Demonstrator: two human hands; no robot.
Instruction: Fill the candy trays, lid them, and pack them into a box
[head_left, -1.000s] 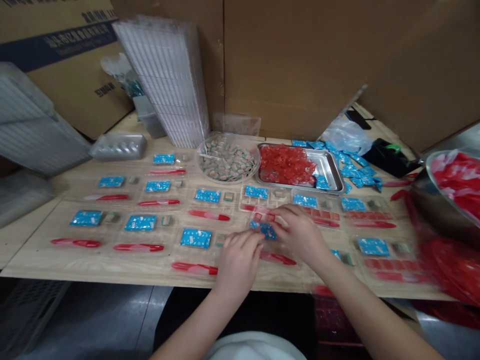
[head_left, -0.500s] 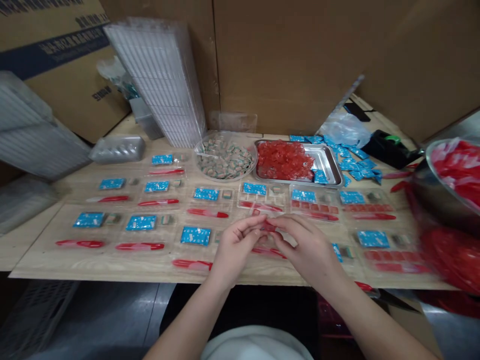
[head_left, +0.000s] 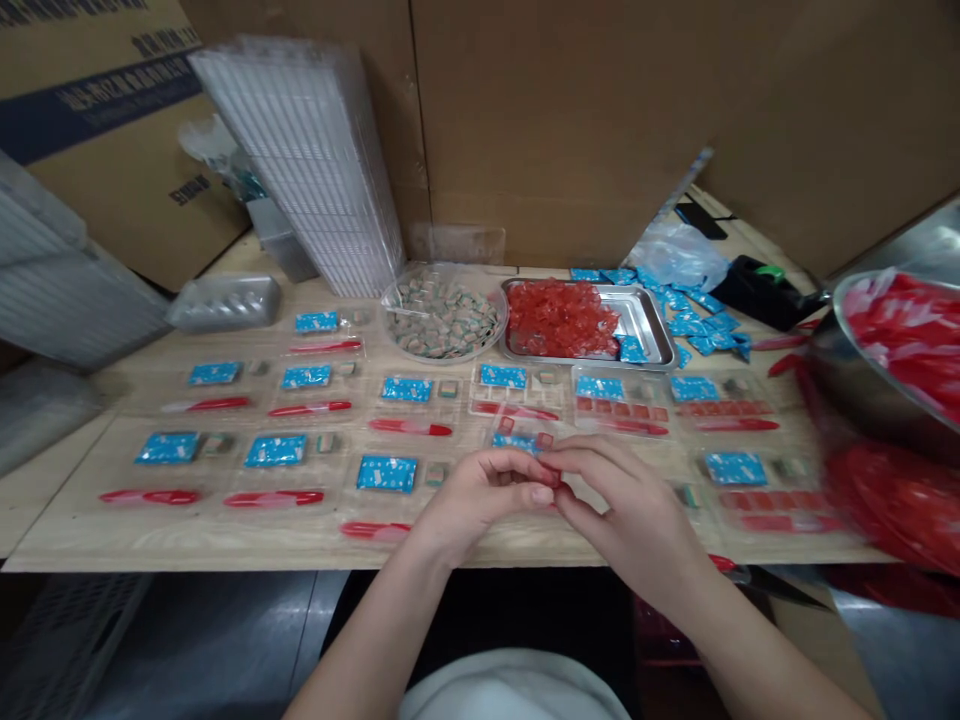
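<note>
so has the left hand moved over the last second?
Yes, rightward: judged against the metal tray, the left hand has its fingertips further right than a second ago.

Best we can make out is the Chinese print on the cardboard box [head_left: 127, 175], back left: the line on its dark blue band [head_left: 30, 135] seems to end in 食品有限公司. More dark characters sit above and below, too blurry for us. Blue packets [head_left: 387, 473] have white marks we can't read.
</note>
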